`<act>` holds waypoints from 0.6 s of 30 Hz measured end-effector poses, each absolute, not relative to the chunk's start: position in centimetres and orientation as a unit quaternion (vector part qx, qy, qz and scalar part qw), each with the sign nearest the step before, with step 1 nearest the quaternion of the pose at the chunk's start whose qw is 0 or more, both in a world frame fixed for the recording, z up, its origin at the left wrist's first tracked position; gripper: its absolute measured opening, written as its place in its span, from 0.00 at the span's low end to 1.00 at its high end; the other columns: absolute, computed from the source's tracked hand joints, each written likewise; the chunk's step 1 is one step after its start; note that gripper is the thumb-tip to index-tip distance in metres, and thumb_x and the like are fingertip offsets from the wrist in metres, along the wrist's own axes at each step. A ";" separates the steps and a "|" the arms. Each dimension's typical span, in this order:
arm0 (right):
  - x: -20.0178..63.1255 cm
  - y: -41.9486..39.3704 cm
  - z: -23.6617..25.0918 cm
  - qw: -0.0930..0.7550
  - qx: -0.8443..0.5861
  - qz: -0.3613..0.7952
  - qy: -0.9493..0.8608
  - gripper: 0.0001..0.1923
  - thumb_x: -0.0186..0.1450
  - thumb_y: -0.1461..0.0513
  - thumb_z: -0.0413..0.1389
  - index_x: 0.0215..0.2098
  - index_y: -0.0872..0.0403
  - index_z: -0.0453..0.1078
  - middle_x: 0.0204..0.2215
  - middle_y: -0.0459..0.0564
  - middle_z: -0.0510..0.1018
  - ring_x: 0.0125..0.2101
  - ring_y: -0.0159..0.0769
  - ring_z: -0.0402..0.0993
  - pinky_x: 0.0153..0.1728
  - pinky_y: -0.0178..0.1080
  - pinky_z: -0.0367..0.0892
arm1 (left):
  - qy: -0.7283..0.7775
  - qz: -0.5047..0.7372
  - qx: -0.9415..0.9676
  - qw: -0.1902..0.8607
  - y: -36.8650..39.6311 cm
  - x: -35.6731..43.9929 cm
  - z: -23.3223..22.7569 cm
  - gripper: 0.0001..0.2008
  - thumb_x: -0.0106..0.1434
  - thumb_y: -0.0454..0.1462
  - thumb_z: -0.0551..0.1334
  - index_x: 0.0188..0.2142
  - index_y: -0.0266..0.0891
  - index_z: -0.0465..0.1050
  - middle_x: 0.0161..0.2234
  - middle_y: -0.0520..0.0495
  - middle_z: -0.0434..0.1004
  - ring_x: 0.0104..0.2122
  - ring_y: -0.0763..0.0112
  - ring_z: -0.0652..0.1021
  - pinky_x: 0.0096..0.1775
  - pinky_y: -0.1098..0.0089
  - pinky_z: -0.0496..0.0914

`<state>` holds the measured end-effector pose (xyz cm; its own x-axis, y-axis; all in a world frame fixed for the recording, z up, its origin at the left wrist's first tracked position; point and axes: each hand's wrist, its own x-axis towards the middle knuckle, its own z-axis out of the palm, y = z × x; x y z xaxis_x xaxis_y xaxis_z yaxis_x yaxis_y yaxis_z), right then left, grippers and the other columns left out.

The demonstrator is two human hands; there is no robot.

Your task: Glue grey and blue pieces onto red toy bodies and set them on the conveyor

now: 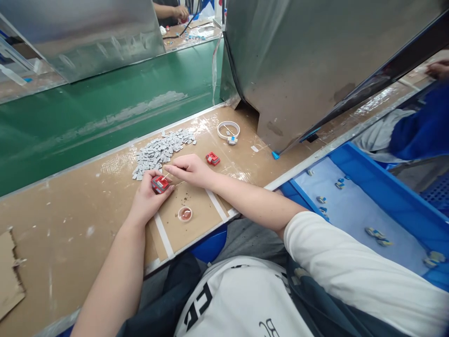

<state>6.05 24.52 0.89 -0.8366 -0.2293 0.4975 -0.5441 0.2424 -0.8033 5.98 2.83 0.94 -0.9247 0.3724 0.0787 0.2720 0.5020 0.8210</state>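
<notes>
My left hand [149, 195] is closed around a small red and grey plastic toy piece [160, 185]. In a pinch, my right hand [191, 169] holds a thin pale stick [166, 176], its tip at the top of the red piece. A second red piece [212, 158] lies on the table beyond my right forearm. Just behind my hands spreads a heap of small grey plastic parts [157, 152]. Nearer to me stands a small clear cup [185, 214] with reddish-brown liquid in it.
A white ring [228, 130] with a small blue-white piece lies at the back. A metal panel [315, 56] rises at the right above the brown table [87, 229]. To my right, a blue tray [396, 196] holds several small toy pieces. Torn cardboard [10, 276] lies left. Other people sit nearby.
</notes>
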 end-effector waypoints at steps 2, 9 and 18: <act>6.0 24.4 0.6 0.140 0.250 0.553 -0.783 0.29 0.79 0.49 0.50 0.24 0.50 0.48 0.21 0.39 0.56 0.27 0.28 0.55 0.33 0.36 0.53 | 0.866 0.458 0.195 0.055 2.9 6.0 1.0 0.25 0.59 0.50 0.75 0.48 0.47 0.67 0.38 0.52 0.80 0.36 0.62 0.81 0.44 0.61 0.78; 6.3 24.6 0.9 0.145 0.280 0.463 -0.828 0.26 0.80 0.53 0.50 0.26 0.50 0.48 0.24 0.42 0.61 0.30 0.30 0.58 0.35 0.36 0.52 | 0.882 0.422 0.204 0.036 2.9 6.1 1.1 0.24 0.59 0.51 0.74 0.48 0.46 0.68 0.39 0.52 0.79 0.34 0.64 0.79 0.40 0.64 0.75; 6.3 24.3 1.0 0.115 0.300 0.467 -0.824 0.27 0.81 0.53 0.49 0.26 0.50 0.47 0.24 0.41 0.57 0.29 0.29 0.55 0.34 0.36 0.51 | 0.887 0.415 0.199 0.029 3.0 6.1 0.9 0.24 0.59 0.50 0.74 0.47 0.46 0.68 0.37 0.53 0.75 0.32 0.66 0.76 0.37 0.66 0.71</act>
<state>6.32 24.35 0.95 -0.7943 -0.3864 0.4689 -0.6008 0.3843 -0.7010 6.06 2.99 0.87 -0.9193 0.3770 0.1128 0.3283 0.5769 0.7479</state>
